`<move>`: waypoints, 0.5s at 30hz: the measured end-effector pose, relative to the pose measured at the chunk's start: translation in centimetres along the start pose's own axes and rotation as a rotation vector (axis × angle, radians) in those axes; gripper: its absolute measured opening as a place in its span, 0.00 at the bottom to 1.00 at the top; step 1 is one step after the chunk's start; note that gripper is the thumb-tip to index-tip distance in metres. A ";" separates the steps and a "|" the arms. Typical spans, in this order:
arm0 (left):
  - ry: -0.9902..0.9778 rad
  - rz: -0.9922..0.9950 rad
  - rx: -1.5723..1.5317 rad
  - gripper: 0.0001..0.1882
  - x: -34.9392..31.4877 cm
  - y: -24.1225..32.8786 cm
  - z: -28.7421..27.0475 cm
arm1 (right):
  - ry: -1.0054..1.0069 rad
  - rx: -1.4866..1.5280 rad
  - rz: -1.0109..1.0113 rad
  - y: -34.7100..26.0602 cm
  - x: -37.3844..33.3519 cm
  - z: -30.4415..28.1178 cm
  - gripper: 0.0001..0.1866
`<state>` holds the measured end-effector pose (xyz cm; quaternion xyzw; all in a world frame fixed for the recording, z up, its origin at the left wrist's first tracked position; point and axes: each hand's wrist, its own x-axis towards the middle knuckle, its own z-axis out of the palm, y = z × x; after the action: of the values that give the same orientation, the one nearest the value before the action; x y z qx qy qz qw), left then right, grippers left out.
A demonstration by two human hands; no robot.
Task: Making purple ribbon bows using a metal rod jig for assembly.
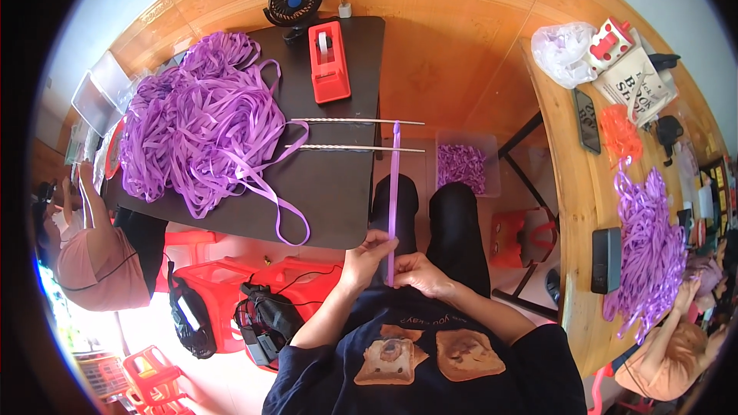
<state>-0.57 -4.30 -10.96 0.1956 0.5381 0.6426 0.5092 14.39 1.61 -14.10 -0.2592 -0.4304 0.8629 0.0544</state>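
Past the right edge of the black rectangular table (330, 204), a flat purple ribbon strip (393, 192) hangs from a twisted silvery rod (357, 121); left hand (366, 263) and right hand (423, 276) pinch its lower end, fingertips closed.

Bare left hand (367, 258): in front of lower torso, thumb and fingers pinched together, fingertips pointing right. Bare right hand (425, 275): just beside it, slightly nearer the body, fingers curled in a pinch, fingertips pointing left. Hands close, not touching. Bare left forearm (326, 317) angles up and inward; bare right forearm (487, 312) mirrors it. Both elbows bent, wrists near straight. Black-trousered legs (460, 219) forward, knees slightly apart.
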 end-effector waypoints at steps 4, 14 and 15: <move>-0.090 -0.057 -0.016 0.04 0.3 0.2 -0.3 | -0.020 -0.048 0.003 -0.6 -0.2 -0.4 0.07; -0.143 -0.097 -0.038 0.02 0.8 -0.2 -0.8 | -0.085 -0.071 0.056 -1.0 -0.2 -0.4 0.04; -0.145 -0.095 -0.023 0.01 0.7 -0.1 -0.8 | -0.088 -0.140 0.031 -0.9 -0.1 -0.4 0.04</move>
<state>-1.42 -4.06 -11.57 0.2100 0.5011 0.6080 0.5790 14.59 2.44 -13.52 -0.2307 -0.4875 0.8421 0.0037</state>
